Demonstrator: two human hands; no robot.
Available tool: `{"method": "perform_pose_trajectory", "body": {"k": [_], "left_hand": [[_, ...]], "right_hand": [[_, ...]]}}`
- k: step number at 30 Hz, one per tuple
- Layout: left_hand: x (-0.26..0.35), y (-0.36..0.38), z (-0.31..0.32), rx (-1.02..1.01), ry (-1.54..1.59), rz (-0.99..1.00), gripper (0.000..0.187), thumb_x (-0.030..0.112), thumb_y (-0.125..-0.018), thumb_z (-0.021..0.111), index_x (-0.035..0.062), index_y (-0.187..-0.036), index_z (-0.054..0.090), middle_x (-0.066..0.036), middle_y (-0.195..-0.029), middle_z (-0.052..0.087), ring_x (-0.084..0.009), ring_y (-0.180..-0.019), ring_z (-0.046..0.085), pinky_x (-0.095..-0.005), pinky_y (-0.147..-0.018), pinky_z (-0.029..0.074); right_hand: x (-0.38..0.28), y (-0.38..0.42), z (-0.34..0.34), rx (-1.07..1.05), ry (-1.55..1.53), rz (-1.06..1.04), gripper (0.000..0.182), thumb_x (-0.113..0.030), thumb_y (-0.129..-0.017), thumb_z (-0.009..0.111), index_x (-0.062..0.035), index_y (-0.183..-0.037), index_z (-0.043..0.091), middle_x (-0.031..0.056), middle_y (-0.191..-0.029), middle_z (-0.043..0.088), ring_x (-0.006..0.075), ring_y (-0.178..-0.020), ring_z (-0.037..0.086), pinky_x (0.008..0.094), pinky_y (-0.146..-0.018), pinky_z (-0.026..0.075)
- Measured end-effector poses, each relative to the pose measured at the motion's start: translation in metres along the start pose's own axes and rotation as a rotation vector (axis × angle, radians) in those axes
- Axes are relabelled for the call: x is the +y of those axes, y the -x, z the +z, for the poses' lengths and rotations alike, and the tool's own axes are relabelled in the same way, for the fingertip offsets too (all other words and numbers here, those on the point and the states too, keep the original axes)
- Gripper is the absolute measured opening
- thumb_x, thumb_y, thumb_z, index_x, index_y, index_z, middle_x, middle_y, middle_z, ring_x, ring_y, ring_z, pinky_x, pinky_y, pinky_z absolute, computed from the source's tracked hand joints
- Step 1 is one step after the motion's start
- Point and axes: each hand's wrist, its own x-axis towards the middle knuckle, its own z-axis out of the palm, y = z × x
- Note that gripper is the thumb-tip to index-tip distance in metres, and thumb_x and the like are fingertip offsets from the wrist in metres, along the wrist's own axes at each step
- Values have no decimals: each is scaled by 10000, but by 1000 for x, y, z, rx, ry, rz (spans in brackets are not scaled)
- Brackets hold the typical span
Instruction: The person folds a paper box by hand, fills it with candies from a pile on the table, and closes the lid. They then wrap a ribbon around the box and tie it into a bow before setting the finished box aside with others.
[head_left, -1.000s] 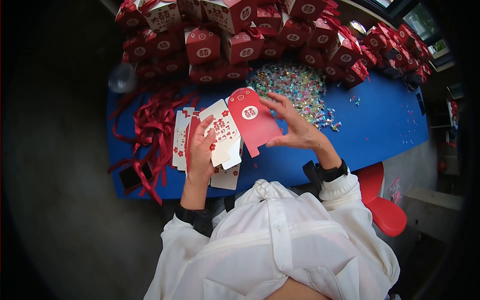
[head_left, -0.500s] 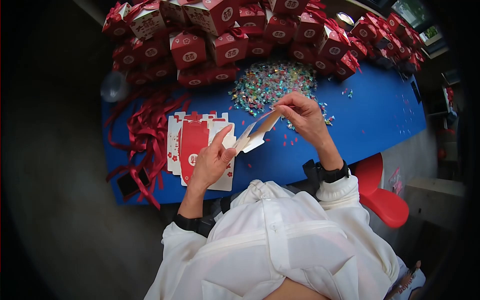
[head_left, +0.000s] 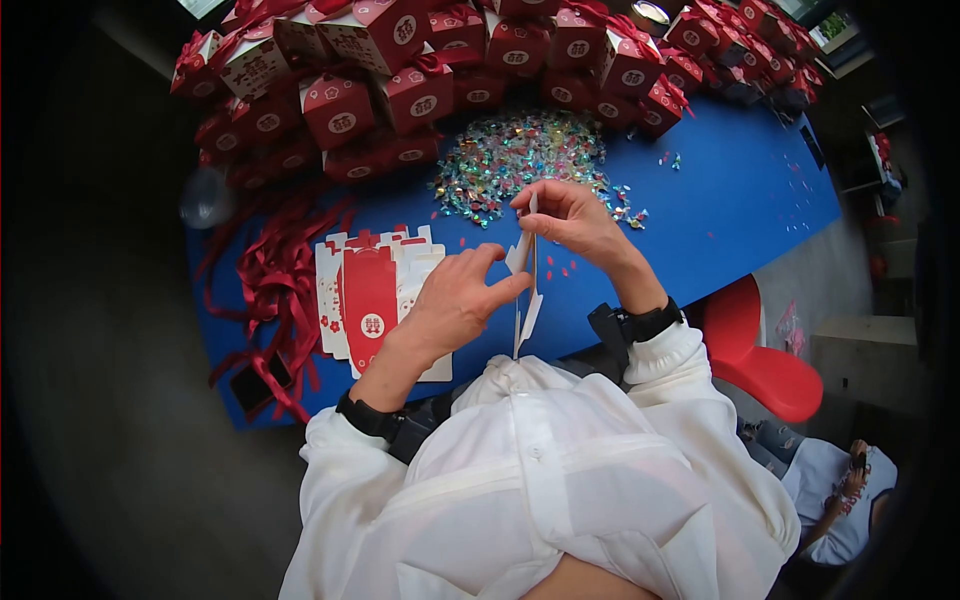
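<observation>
Near the middle of the blue table's (head_left: 700, 190) front edge, the right hand (head_left: 562, 222) pinched the top of a thin carton (head_left: 533, 312), upright and almost edge-on. The left hand (head_left: 462, 296) was half spread, its thumb beside the carton; contact could not be told. Flat cartons (head_left: 370, 285) lay leftward, red ribbons (head_left: 268, 275) along the left edge, shiny pieces (head_left: 520, 155) toward the far edge.

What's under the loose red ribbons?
Under the red ribbons: blue table and a black rectangular object, partly crossed by ribbon, near the table's left end; I can't tell what it is. Anything beneath the thickest tangle is covered.
</observation>
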Motion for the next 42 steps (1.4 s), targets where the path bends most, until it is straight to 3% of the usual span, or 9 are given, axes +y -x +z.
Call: {"method": "perform_pose_trajectory", "body": {"k": [4, 6, 10, 15, 20, 29, 33, 39, 42], "left_hand": [[-13, 0, 12, -6, -79, 93, 443, -37, -594, 700, 181, -959, 578, -142, -1073, 509, -326, -930, 561, -396, -738, 470], [-16, -1, 10, -39, -43, 98, 507, -26, -520, 759, 174, -941, 558, -107, -1088, 500, -316, -927, 556, -395, -750, 464], [-15, -5, 4, -102, -21, 69, 488, -18, -528, 758, 159, -940, 567, -110, -1071, 499, -321, -932, 557, -401, -743, 462], [-11, -8, 0, -85, -69, 145, 444, 1, -538, 763, 135, -919, 579, -122, -1093, 517, -319, -935, 562, -404, -749, 465], [-12, 2, -7, -52, 17, -15, 229, 138, -737, 734, 105, -923, 605, -145, -1133, 531, -322, -923, 576, -407, -750, 473], [-19, 15, 8, 128, 300, -104, 274, 307, -764, 747, 74, -837, 624, -136, -1071, 523, -268, -821, 608, -361, -656, 513], [-12, 11, 13, 207, 275, -181, 254, 260, -739, 775, 76, -840, 631, -141, -1070, 517, -256, -805, 615, -333, -649, 516], [5, 4, 27, 334, 190, -196, 241, 196, -703, 797, 55, -812, 635, -173, -1194, 496, -302, -919, 624, -328, -718, 536], [6, 3, 34, 416, 129, -62, 199, 165, -718, 793, 60, -810, 651, -200, -1289, 450, -335, -1122, 539, -381, -878, 495]], "right_hand": [[3, 10, 0, 56, 49, -45, 431, -58, -877, 625, -60, -1287, 492, 42, -1176, 508, 66, -925, 548, 231, -803, 470], [5, 17, -4, -20, 310, -327, 396, 22, -854, 576, -80, -1236, 552, 64, -1260, 446, 104, -949, 528, 263, -826, 469], [-11, 40, 3, -173, 595, -290, 385, 49, -741, 606, -149, -1067, 658, 103, -1306, 423, 223, -1031, 498, 313, -850, 464], [-36, 51, -6, -213, 783, -331, 262, -97, -711, 726, -130, -963, 658, 153, -1380, 399, 330, -1206, 454, 420, -920, 449], [-29, 57, -21, -36, 1145, -371, 263, -330, -780, 728, -86, -797, 629, 163, -1305, 476, 347, -1138, 500, 433, -923, 436], [-8, 60, 0, 63, 705, -111, 241, -243, -827, 697, -60, -968, 627, 167, -1292, 485, 317, -1130, 530, 374, -875, 485], [-9, 63, 8, 175, 696, -215, 300, -239, -840, 683, -67, -1070, 596, 173, -1298, 476, 313, -1146, 526, 377, -889, 479], [-7, 68, 23, 268, 698, -255, 467, -260, -810, 702, -43, -1193, 543, 199, -1201, 538, 363, -1086, 560, 390, -895, 467], [-9, 69, 22, 340, 301, 18, 386, -175, -856, 612, -6, -1192, 527, 217, -1047, 612, 367, -917, 634, 373, -783, 510]]}}
